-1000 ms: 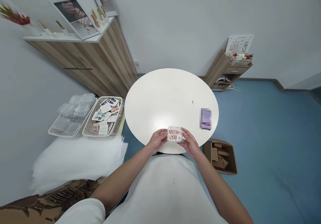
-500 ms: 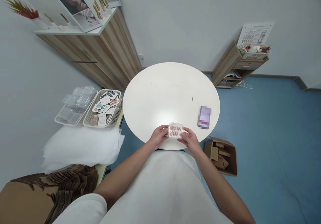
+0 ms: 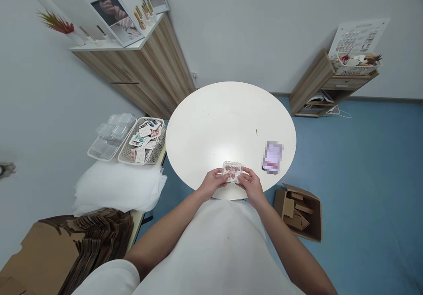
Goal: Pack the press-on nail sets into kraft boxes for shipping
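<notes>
From my remote seat I see the left hand (image 3: 211, 184) and the right hand (image 3: 254, 189) pinching one small clear case (image 3: 232, 172) between them, thumbs on its face; it is glossy and rectangular with rounded corners, rows of pinkish oval pieces (image 3: 233, 169) showing inside; I have it over the six o'clock edge of the rounded table (image 3: 231, 114), smooth, white and shiny; toward four lies a pixelated purple oblong (image 3: 272, 154), its texture lost to me; past the rim, also near four, sits an open cardboard box (image 3: 316, 220) of brown pieces (image 3: 303, 208); at nine, a perforated basket (image 3: 158, 149) heaped with cards (image 3: 144, 131); near eight, soft white sheets (image 3: 115, 187).
</notes>
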Demonstrator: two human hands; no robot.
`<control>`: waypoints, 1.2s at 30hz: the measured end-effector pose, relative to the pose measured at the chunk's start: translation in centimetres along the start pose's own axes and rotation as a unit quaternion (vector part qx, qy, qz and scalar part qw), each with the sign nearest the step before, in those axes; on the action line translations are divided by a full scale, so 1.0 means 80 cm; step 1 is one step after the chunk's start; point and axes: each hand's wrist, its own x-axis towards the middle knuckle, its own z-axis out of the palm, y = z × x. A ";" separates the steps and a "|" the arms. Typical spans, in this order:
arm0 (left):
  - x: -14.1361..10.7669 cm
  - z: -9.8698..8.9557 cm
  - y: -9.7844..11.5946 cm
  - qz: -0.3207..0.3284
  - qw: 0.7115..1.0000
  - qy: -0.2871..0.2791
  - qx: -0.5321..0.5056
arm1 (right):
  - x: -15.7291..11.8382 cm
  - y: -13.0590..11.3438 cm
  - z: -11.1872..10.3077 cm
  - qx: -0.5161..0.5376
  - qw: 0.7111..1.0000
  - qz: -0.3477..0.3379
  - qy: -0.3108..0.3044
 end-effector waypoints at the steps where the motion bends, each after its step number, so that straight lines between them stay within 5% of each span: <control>1: 0.002 0.001 0.000 0.005 1.000 0.017 0.008 | 0.002 0.001 0.000 -0.006 1.000 -0.001 0.006; 9: 0.014 -0.007 -0.003 0.017 0.997 0.073 0.018 | 0.028 0.012 0.010 -0.039 0.999 -0.006 0.023; 15: 0.021 -0.040 0.010 0.065 0.986 0.147 0.050 | 0.052 0.012 0.046 -0.041 0.999 0.003 0.017; 21: 0.026 -0.114 0.030 0.110 0.971 0.192 0.089 | 0.098 0.031 0.120 -0.107 0.994 0.021 0.012; 30: 0.055 -0.263 0.065 0.108 0.949 0.255 0.155 | 0.180 0.082 0.265 -0.232 0.973 -0.003 0.013; 36: 0.081 -0.329 0.092 0.064 0.939 0.256 0.220 | 0.223 0.097 0.317 -0.284 0.958 0.024 0.037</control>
